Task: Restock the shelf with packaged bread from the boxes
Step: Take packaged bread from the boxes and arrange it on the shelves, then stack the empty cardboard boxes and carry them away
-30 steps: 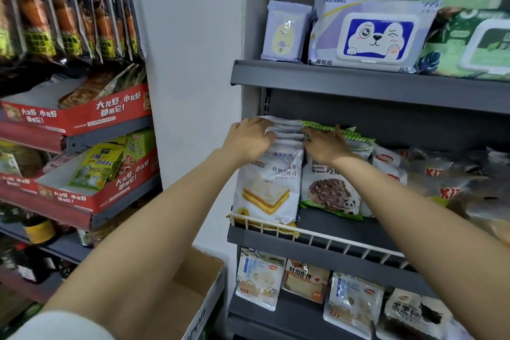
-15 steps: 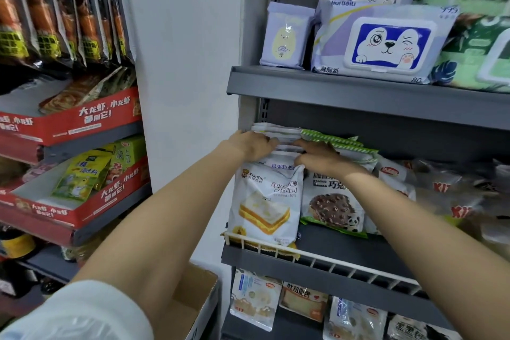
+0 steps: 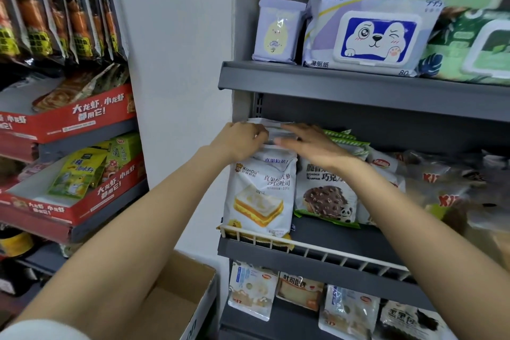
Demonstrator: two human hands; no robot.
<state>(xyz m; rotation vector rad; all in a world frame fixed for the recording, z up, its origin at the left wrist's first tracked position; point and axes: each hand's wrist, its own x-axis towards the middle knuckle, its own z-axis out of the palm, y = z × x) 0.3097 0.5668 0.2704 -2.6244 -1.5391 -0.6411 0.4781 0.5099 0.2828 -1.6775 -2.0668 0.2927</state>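
A row of white toast bread packs point(image 3: 260, 196) stands upright at the left end of the grey middle shelf point(image 3: 345, 237), behind a white wire rail. My left hand point(image 3: 238, 141) curls over the top edges of these packs at their left side. My right hand point(image 3: 311, 145) lies flat with fingers extended across the pack tops, reaching left from over the chocolate bread packs point(image 3: 327, 196) with green trim. An open cardboard box point(image 3: 190, 292) sits low in front of me, under my left forearm; its contents are hidden.
More bread packs point(image 3: 252, 291) fill the shelf below. Clear-wrapped buns point(image 3: 436, 182) lie to the right on the middle shelf. Wet-wipe packs point(image 3: 369, 36) sit on the upper shelf. Red display trays point(image 3: 69, 121) with snacks stand on the left rack.
My right hand has slid left from the chocolate packs onto the tops of the white toast packs and flattened. My left hand stays on the pack tops.
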